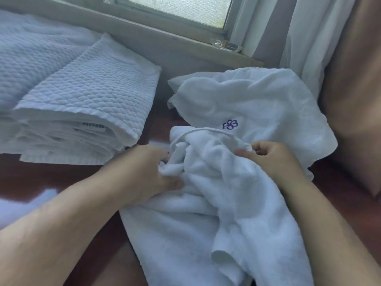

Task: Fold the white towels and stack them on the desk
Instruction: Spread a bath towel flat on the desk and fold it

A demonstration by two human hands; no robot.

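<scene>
A crumpled white towel [216, 203] lies bunched on the dark red-brown desk [51, 178] and hangs over its near edge. My left hand [148, 170] grips a fold on the towel's left side. My right hand [270, 155] pinches its upper right edge. Behind them lies another loose white towel [257, 100] with a small purple flower emblem [229, 124]. A stack of folded, waffle-textured white towels [82, 112] sits on the desk to the left.
A window sill [165, 38] runs along the back, with small clear items [224, 44] on it. Light curtains [288, 34] hang at the right. A tan cushioned surface [354, 100] stands at the far right beside the desk.
</scene>
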